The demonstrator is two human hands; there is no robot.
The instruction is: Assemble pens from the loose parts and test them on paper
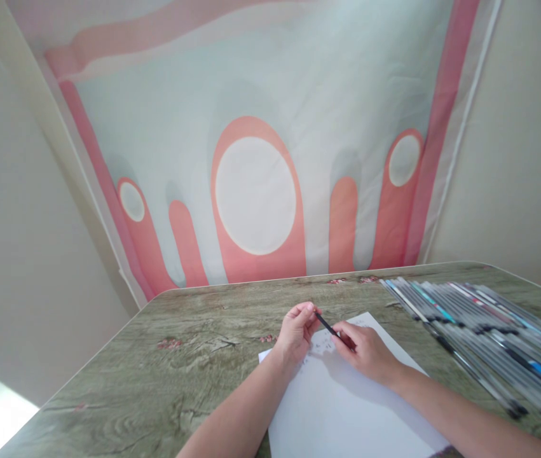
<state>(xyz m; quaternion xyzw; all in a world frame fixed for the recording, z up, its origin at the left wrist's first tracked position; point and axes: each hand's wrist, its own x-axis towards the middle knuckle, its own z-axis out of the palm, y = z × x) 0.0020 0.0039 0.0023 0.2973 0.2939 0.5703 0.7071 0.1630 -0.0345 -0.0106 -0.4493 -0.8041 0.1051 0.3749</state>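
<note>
Both hands are over a white sheet of paper (332, 407) that bears small dark marks near its far end. A slim black pen (327, 324) slants between them, its far end pinched by the fingers of my left hand (297, 331). My right hand (364, 348) grips the near end, fingers curled round it. Whether the pen is capped or in parts I cannot make out. To the right of my right hand lie several pens (487, 343) with clear barrels, some with blue, teal or red parts.
The wood-patterned tabletop (156, 381) has rounded far corners and small reddish printed patches. Behind it hangs a pink and pale-grey printed cloth (260, 267) with white ovals. Plain walls (518, 140) stand at both sides, and bright light shows at lower left.
</note>
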